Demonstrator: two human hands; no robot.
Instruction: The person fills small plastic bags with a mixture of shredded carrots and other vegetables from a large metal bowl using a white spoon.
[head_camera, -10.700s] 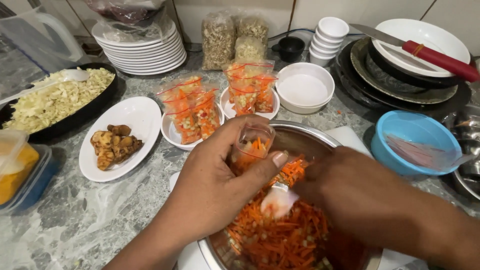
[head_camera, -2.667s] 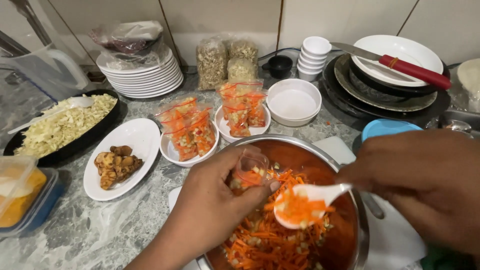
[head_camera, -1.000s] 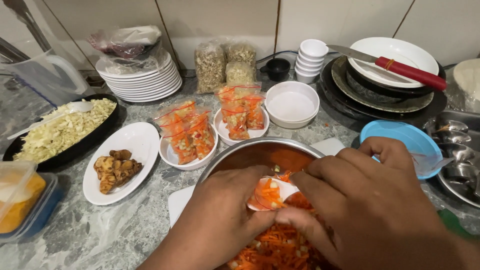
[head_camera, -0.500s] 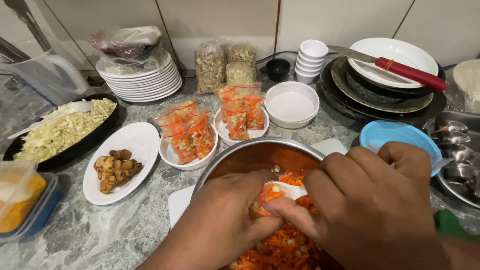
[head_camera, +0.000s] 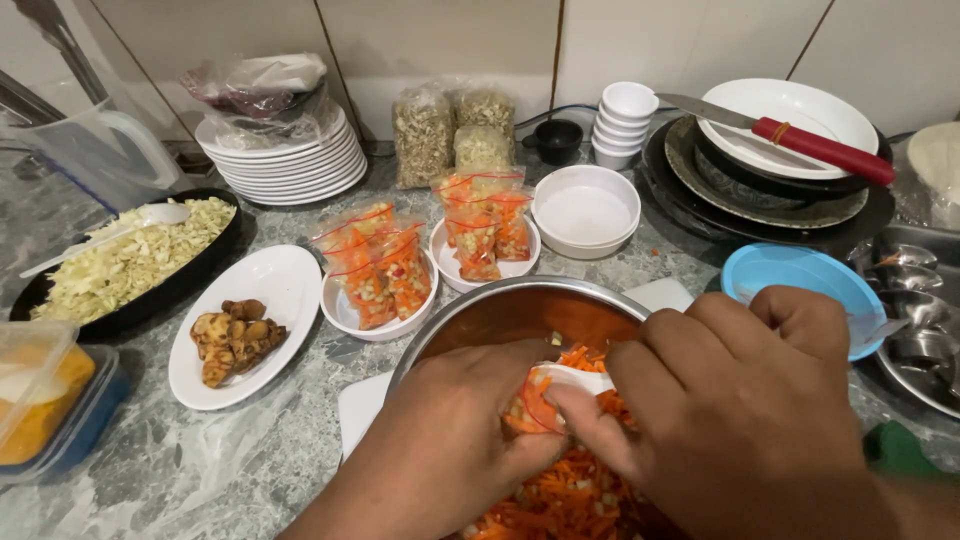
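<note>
The grey marble counter (head_camera: 200, 470) was crowded with plates and bowls. At its near edge stood the steel bowl (head_camera: 500, 310) of shredded carrot salad (head_camera: 560, 500). Over it the left hand (head_camera: 450, 440) pinched a small clear bag (head_camera: 530, 405); the right hand (head_camera: 730, 410), closer than a second before, gripped a white spoon (head_camera: 575, 378) at the bag's mouth.

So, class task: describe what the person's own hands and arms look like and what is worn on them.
Both the left hand and the right hand are bare: no gloves, rings or watch show. The forearms in view are uncovered, with no sleeve visible. Nails look short and unpainted.
</note>
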